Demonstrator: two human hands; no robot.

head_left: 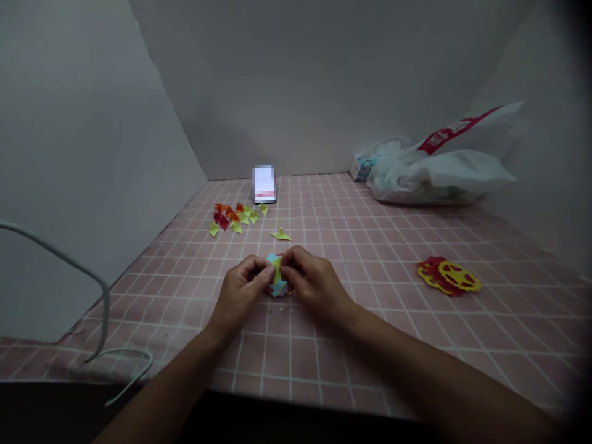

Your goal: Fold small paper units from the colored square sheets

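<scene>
I'm watching the left hand (243, 288) pinching one side of the yellow paper (277, 269) and the right hand (314, 280) pinching the other; from here it's showing over the paper stack (279, 289), and I can't tell whether they're touching. Beyond, a yellow figure (280, 235) is sitting alone, more figures (231, 214) are lying near the phone (264, 184), and gears (456, 277) are resting well rightward

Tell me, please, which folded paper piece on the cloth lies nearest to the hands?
The lone yellow piece; all the others cluster farther back, to its left.
</scene>
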